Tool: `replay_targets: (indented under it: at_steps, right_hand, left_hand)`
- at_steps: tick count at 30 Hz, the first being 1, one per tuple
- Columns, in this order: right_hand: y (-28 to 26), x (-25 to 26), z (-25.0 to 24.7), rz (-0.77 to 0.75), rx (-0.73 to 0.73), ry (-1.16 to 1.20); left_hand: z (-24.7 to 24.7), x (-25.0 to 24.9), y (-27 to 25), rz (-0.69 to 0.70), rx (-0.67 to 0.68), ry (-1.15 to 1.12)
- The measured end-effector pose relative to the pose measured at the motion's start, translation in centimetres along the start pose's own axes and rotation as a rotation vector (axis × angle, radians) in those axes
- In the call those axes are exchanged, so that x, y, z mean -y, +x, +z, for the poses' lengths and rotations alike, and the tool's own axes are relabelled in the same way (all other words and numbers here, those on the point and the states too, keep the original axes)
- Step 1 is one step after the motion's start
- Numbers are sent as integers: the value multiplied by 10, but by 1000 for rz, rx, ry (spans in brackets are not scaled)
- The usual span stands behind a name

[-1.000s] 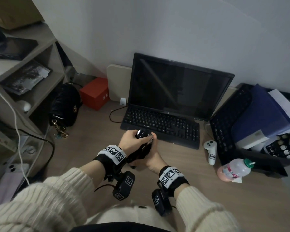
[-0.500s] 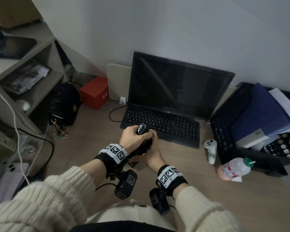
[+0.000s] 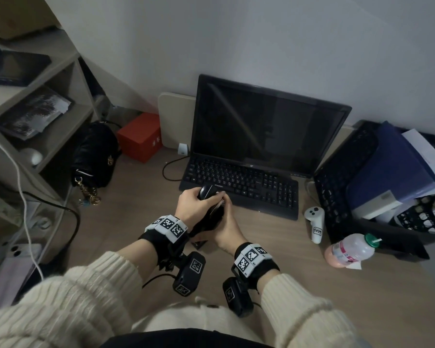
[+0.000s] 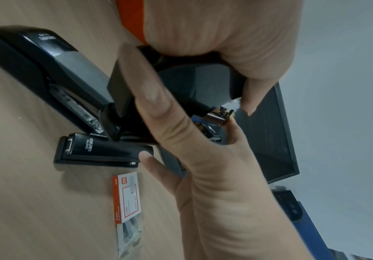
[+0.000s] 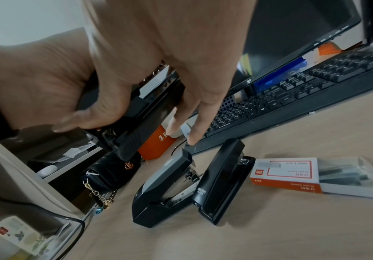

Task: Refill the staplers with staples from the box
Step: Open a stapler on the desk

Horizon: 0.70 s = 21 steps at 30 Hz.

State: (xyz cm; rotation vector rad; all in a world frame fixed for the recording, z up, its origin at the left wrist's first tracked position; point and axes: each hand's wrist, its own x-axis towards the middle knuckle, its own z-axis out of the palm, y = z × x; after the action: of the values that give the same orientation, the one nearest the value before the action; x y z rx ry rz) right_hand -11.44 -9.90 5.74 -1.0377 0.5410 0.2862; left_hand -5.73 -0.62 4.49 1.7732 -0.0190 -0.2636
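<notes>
Both hands hold a black stapler (image 3: 211, 212) above the desk, just in front of the keyboard. My left hand (image 3: 195, 205) grips its upper end, and my right hand (image 3: 226, 226) curls round it from below and the right. Its metal magazine tip (image 4: 221, 116) sticks out between the fingers. On the desk below lie a grey-topped black stapler (image 5: 165, 190), a slimmer black stapler (image 5: 222, 179) and a red-and-white staple box (image 5: 285, 174). The box's tray (image 5: 350, 176) is slid out and shows strips of staples.
A black keyboard (image 3: 239, 182) and a dark monitor (image 3: 266, 126) stand behind the hands. A white controller (image 3: 315, 223) and a pink bottle (image 3: 349, 249) lie to the right, with folders (image 3: 392, 172) beyond. A black handbag (image 3: 93, 156), a red box (image 3: 141, 136) and shelves (image 3: 35, 116) are on the left.
Both hands have shifted slightly away from me toward the keyboard with the stapler. Their grip looks the same.
</notes>
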Motion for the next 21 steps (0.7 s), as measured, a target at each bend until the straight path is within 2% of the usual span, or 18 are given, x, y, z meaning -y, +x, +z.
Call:
replay_targets:
  at_steps: [2,3,6,8,16,21]
  right_hand:
    - [5,2,0,93,26,156]
    - [6,4,3,107,72,192]
    - [10,1,6,118,69,239]
    - [13,-2,6,102,20,225]
    - [28,-8,1,186,39,233]
    - [29,-8,-2,176,48,232]
  left_hand:
    - [-2,1,0,-20,-19,-13]
    - [-2,1,0,-21,-19,-18]
    - [-2,2,0,-14,-27,-21]
    - [-3,2,0,-27,-32,-23]
    - [-1,6,-1,-47,-81,-11]
    - [-2,8,-1,-52,-92,-23]
